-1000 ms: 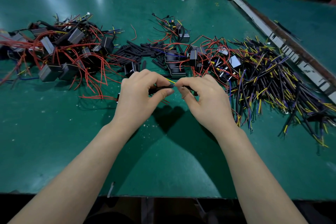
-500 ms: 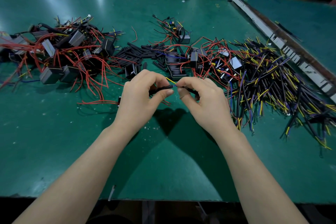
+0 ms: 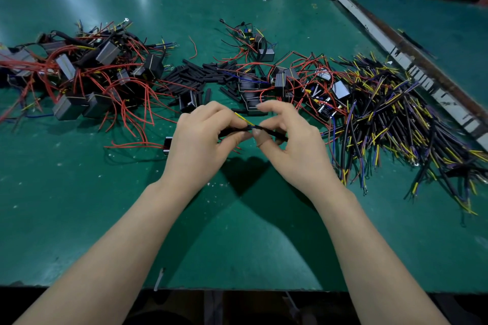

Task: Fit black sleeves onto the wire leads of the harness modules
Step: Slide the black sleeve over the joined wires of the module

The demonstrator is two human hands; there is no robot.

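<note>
The left hand pinches a black sleeve between thumb and fingers; the right hand pinches a dark sleeved lead just beside it, fingertip to fingertip above the table. Sleeve and lead lie on one left-to-right line, a yellow wire slanting up from the join. Feeding likely runs along that line. Loose sleeves lie beyond the hands.
</note>
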